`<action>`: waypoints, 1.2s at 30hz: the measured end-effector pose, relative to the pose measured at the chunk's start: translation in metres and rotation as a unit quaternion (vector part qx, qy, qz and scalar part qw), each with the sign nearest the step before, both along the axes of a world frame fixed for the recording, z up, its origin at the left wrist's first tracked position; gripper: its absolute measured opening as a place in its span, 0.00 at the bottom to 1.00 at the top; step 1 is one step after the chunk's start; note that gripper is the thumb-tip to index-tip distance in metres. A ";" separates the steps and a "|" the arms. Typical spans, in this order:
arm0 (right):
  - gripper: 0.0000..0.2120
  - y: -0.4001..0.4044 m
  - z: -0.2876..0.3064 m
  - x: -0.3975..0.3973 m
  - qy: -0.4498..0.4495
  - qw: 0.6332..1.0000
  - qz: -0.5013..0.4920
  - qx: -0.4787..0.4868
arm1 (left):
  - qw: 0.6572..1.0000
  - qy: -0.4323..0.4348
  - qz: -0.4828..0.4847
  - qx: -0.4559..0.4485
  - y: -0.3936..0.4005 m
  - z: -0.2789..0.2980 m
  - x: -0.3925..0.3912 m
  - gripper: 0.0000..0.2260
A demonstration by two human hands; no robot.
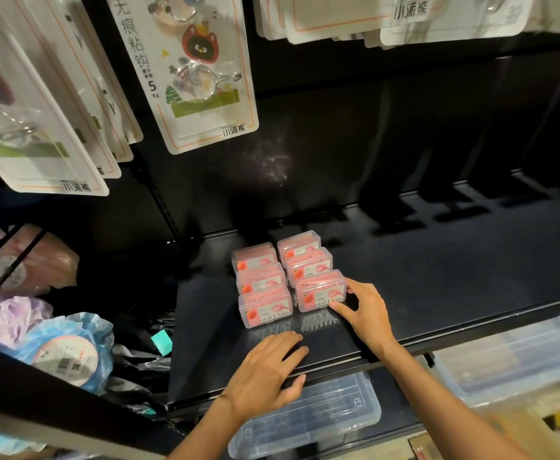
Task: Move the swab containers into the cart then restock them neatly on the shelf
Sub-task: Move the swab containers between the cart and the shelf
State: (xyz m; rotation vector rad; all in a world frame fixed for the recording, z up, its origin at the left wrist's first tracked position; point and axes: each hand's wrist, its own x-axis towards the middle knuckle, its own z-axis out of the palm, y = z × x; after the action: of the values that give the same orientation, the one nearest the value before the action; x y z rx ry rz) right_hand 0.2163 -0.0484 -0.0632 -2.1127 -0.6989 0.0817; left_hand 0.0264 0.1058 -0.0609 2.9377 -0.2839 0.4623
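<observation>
Several clear plastic containers with pink contents stand in two rows on the black shelf [437, 287]. The front left container [265, 308] and the front right container [320, 290] carry "Dental Floss" labels. My right hand [364, 310] touches the front right container: the thumb lies along its front right corner and the fingers reach its right side. My left hand [268, 370] rests flat on the shelf's front edge with straight fingers and holds nothing.
Carded hook packs [189, 71] hang above at left and top right. Clear plastic boxes [308, 413] lie on the lower shelf below. Bagged rolls [66, 353] sit in the neighbouring bay at left. The right part of the black shelf is bare.
</observation>
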 end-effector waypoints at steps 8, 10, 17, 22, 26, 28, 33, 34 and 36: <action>0.23 0.000 0.001 -0.002 -0.007 1.000 0.000 -0.002 | 1.000 0.002 -0.001 -0.012 0.000 0.001 0.000 0.18; 0.23 0.000 0.002 -0.001 -0.009 1.000 0.000 -0.006 | 1.000 0.005 -0.002 -0.012 -0.001 0.001 0.000 0.18; 0.30 -0.001 0.005 -0.003 0.024 1.000 -0.005 0.001 | 1.000 0.024 0.001 0.001 -0.001 0.005 0.001 0.19; 0.25 -0.015 0.016 -0.002 0.072 0.995 -0.032 0.056 | 1.000 0.027 0.011 0.003 -0.002 0.008 0.000 0.17; 0.16 -0.056 0.025 -0.007 0.030 0.999 -0.022 0.036 | 0.996 0.001 0.058 -0.060 -0.025 0.015 0.008 0.14; 0.15 -0.088 0.031 -0.013 0.005 0.999 -0.025 0.022 | 0.993 0.011 0.079 -0.092 -0.050 0.017 0.018 0.14; 0.16 -0.197 0.036 -0.039 -0.040 0.996 -0.073 -0.025 | 0.978 0.041 0.052 -0.197 -0.152 0.017 0.059 0.19; 0.17 -0.225 0.035 -0.047 -0.033 0.994 -0.093 -0.036 | 0.976 0.045 0.033 -0.209 -0.179 0.016 0.069 0.19; 0.19 -0.285 0.032 -0.064 -0.006 0.989 -0.144 -0.044 | 0.972 0.067 -0.011 -0.225 -0.238 0.014 0.086 0.21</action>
State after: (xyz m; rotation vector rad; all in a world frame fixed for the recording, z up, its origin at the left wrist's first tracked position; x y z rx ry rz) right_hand 0.1523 -0.3333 -0.0315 -2.2790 -0.3971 -0.0608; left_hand 0.1126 -0.1318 -0.0471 2.5034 -0.1666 0.2785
